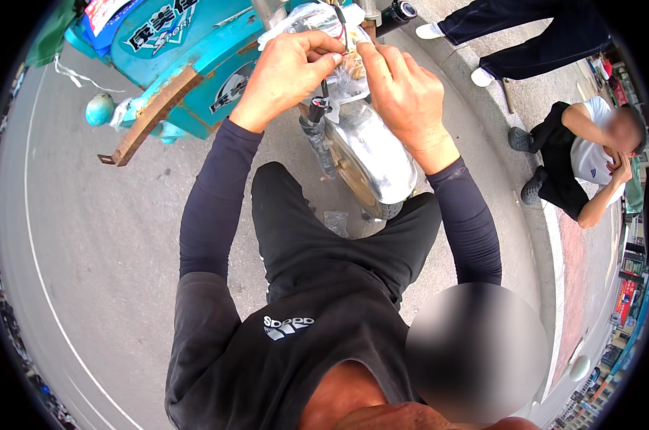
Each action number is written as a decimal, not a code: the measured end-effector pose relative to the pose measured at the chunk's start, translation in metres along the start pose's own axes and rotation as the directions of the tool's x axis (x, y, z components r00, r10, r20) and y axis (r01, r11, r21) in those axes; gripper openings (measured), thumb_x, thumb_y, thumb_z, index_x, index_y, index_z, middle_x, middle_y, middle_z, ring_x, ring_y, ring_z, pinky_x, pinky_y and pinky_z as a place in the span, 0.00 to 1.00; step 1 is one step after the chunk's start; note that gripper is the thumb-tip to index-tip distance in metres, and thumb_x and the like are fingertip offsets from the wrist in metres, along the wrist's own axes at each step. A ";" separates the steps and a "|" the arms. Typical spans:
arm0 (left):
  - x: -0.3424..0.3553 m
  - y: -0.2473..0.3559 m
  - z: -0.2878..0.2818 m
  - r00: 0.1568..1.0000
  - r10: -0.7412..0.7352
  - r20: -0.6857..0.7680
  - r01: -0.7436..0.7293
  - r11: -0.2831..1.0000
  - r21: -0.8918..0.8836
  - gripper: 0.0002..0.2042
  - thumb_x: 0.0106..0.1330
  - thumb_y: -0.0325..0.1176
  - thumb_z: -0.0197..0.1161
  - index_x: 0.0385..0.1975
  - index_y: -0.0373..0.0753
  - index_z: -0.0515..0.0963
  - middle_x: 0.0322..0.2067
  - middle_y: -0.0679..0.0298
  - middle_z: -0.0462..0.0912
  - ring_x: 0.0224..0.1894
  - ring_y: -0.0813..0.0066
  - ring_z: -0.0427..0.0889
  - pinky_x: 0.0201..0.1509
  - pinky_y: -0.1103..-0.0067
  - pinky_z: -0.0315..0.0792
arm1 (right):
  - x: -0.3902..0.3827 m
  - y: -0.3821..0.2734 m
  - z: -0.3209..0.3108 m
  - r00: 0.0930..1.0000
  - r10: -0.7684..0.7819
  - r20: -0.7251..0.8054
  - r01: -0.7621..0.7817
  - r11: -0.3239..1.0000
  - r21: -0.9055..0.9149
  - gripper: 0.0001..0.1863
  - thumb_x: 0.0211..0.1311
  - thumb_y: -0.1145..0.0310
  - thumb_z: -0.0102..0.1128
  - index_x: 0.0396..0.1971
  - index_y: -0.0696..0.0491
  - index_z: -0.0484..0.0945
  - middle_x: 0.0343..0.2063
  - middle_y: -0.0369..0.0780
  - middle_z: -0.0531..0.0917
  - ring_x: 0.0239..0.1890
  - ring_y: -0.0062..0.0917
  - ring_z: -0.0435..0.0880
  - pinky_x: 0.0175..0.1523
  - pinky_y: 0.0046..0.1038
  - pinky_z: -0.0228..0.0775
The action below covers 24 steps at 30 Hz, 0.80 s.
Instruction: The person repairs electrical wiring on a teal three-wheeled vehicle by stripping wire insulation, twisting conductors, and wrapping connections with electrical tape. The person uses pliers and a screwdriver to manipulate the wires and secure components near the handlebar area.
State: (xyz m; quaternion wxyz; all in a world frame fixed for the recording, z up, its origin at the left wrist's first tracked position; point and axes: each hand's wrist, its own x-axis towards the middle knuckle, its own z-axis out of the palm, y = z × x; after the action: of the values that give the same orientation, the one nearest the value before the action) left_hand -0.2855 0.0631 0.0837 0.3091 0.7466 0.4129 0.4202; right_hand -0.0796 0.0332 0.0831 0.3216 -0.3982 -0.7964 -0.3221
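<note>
Both my hands are raised at the front of a turquoise vehicle, over its front wheel. My left hand (289, 72) is closed, thumb and index finger pinched on a thin dark wire (342, 16) with a bit of red on it. Just to the right, my right hand (409, 97) has its fingers curled and closed; what lies between them is hidden. Around and below the fingertips hangs a crumpled clear plastic bag (289, 27), with more wires inside. A black connector (318, 107) dangles under my left hand. Lower down is the wheel's silver mudguard (382, 154).
A rusty metal bar (152, 118) juts from the turquoise body (195, 54) at the left. A black cylinder (398, 14) sticks out at the upper right. Along the kerb (511, 136), one person stands and another person (590, 158) sits low.
</note>
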 end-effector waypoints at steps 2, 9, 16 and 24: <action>0.000 -0.002 0.001 1.000 0.010 -0.020 -0.010 1.000 -0.004 0.12 0.65 0.33 0.65 0.44 0.35 0.86 0.30 0.59 0.88 0.32 0.77 0.86 0.39 0.77 0.79 | 0.003 -0.001 -0.001 0.983 -0.183 -0.014 0.178 0.970 -0.168 0.19 0.52 0.67 0.66 0.46 0.49 0.81 0.35 0.29 0.82 0.31 0.18 0.82 0.27 0.21 0.72; -0.006 0.003 0.004 1.000 -0.006 0.003 0.006 1.000 -0.007 0.11 0.64 0.32 0.65 0.43 0.35 0.85 0.29 0.60 0.88 0.32 0.77 0.86 0.38 0.77 0.79 | 0.002 -0.005 0.002 0.994 -0.007 0.113 0.005 1.000 0.016 0.08 0.61 0.68 0.63 0.40 0.51 0.83 0.34 0.30 0.82 0.26 0.18 0.80 0.25 0.20 0.68; -0.006 0.004 0.004 1.000 -0.001 0.003 0.001 1.000 -0.015 0.12 0.65 0.32 0.64 0.44 0.34 0.85 0.30 0.59 0.88 0.32 0.76 0.86 0.38 0.77 0.79 | 0.000 -0.009 0.005 0.825 0.447 0.345 -0.564 0.632 0.531 0.08 0.69 0.67 0.58 0.43 0.53 0.80 0.27 0.32 0.80 0.21 0.18 0.77 0.25 0.20 0.68; -0.006 0.000 0.007 1.000 0.015 -0.005 -0.015 1.000 -0.014 0.11 0.64 0.31 0.65 0.44 0.34 0.85 0.31 0.57 0.89 0.34 0.76 0.87 0.40 0.77 0.79 | 0.006 0.015 -0.001 0.955 -0.291 -0.055 0.280 0.947 -0.157 0.15 0.51 0.66 0.65 0.42 0.47 0.80 0.29 0.28 0.76 0.29 0.16 0.79 0.25 0.20 0.71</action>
State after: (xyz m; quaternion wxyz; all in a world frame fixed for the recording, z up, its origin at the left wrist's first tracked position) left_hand -0.2808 0.0572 0.0783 0.3103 0.7466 0.4048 0.4272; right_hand -0.0696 0.0418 0.0918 0.2718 -0.2888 -0.8067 -0.4382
